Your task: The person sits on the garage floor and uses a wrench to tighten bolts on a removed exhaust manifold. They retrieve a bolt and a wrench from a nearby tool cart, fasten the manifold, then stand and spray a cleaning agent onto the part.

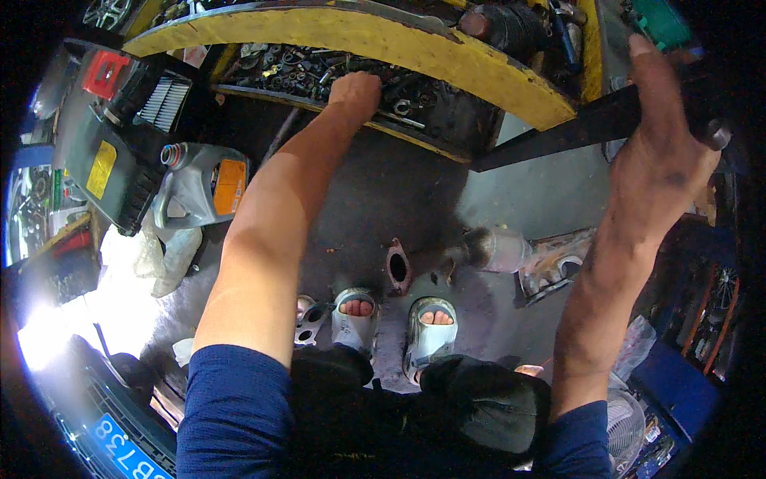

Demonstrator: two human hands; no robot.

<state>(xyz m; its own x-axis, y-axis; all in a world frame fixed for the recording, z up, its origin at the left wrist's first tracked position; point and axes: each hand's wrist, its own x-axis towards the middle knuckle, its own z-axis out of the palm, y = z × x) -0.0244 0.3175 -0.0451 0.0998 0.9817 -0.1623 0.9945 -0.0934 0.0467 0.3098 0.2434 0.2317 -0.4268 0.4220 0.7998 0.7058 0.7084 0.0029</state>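
My left hand [356,93] reaches into a shallow yellow-edged drawer [319,104] full of loose nuts, bolts and small metal parts. Its fingers curl down among the parts, and anything they hold is hidden. A small spanner [401,120] lies to the right of it. At the far right, my right hand [666,152] is raised beside a long black bar [550,142], one finger stretched forward near a green object [664,22]. The other fingers are bent out of sight. A round grey metal end [720,134] sticks out beside that hand; the rest is hidden.
On the left stand a grey oil jug [209,182] and a black air filter housing [112,172]. A rusty gasket [398,267], an exhaust part [495,249] and a metal casting [550,267] lie near my feet. A curved yellow beam [319,32] overhangs the drawer.
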